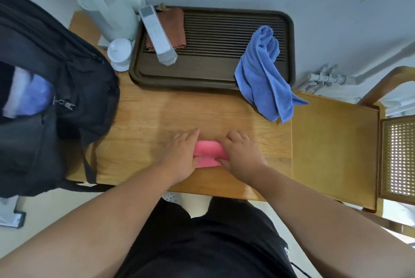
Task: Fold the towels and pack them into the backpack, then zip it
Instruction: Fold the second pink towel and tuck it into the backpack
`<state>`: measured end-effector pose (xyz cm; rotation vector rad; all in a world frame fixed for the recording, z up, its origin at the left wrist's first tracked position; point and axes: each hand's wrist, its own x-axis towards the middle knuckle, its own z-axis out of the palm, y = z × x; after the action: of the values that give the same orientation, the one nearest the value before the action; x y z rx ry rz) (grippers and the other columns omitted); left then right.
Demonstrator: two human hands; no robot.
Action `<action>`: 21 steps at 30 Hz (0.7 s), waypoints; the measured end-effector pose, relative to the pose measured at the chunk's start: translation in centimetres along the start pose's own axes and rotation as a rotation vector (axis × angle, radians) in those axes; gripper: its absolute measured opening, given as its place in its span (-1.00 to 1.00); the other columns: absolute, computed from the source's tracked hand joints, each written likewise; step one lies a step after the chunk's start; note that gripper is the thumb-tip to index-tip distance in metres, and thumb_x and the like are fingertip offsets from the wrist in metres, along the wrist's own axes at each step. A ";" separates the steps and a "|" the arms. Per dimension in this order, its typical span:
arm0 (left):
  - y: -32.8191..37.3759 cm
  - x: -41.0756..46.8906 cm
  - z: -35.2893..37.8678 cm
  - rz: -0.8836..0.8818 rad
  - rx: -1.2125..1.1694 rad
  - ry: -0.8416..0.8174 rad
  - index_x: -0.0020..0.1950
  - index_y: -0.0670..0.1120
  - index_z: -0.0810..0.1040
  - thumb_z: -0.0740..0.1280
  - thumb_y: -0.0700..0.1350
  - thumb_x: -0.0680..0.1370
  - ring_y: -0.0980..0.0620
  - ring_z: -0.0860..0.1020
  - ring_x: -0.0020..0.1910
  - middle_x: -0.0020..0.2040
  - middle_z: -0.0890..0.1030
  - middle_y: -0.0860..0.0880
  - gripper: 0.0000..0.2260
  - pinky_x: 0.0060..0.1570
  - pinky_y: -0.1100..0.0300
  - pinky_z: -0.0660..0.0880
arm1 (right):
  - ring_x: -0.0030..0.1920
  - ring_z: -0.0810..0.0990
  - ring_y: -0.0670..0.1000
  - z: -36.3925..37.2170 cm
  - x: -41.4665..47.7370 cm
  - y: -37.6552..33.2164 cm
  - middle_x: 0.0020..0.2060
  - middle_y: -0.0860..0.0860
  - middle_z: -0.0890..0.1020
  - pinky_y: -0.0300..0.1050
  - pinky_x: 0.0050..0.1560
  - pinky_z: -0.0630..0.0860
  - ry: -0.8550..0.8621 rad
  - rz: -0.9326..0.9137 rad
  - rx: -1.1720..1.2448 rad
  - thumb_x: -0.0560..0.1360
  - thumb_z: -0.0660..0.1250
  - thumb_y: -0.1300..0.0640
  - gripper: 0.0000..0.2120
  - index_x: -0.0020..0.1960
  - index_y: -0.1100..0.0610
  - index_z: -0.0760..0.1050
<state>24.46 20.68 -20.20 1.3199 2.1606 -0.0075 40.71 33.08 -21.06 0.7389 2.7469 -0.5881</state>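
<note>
A small folded pink towel (207,153) lies on the wooden table (143,120) near its front edge. My left hand (182,154) holds its left end, thumb under the near edge. My right hand (240,154) holds its right end the same way. A crumpled blue towel (262,75) lies half on the dark tray, half on the table at the right. The black backpack (51,98) stands at the left with its main compartment unzipped; white and blue cloth (27,96) shows inside.
A dark slatted tray (215,75) sits at the back of the table with a brown cloth (174,28) and a white remote-like bar (157,35) on it. A white kettle (112,10) and small white cup (119,53) stand back left. A wooden chair (334,147) stands at the right.
</note>
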 end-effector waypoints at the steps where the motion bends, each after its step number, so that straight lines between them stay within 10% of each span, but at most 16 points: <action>1: -0.2 -0.5 -0.4 -0.021 -0.065 0.007 0.57 -0.06 0.24 0.39 0.10 0.53 -0.12 0.32 0.48 0.50 0.36 -0.08 -0.33 0.46 -0.02 0.28 | 0.23 0.41 0.04 -0.5 0.0 -0.4 0.21 -0.03 0.43 -0.09 0.15 0.40 -0.036 0.022 0.057 0.52 0.37 -0.12 -0.50 0.41 -0.05 0.40; 7: -2.3 -3.2 -5.5 -0.155 -0.504 0.136 -0.04 0.00 0.56 0.52 -0.16 0.37 -0.04 0.57 -0.11 -0.14 0.56 0.05 -0.77 -0.25 0.18 0.43 | -0.08 0.53 -0.09 -4.6 1.2 -3.4 -0.03 -0.12 0.52 -0.11 -0.09 0.51 0.056 0.089 0.499 0.33 0.53 0.04 -0.70 0.02 -0.04 0.55; 21: -14.9 -11.7 -20.2 0.142 -1.091 0.343 0.10 0.12 0.57 0.58 -0.12 0.42 0.11 0.67 -0.01 0.01 0.69 0.06 -0.66 -0.05 0.05 0.66 | -0.09 0.70 -0.02 -13.3 3.8 -23.2 -0.10 0.04 0.68 -0.09 -0.12 0.62 0.633 0.313 1.379 0.36 0.58 0.16 -0.40 0.34 0.00 0.45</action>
<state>6.37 9.85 -2.25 0.8117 1.7888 1.3260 23.80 22.14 -3.06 1.7669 2.1634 -2.5436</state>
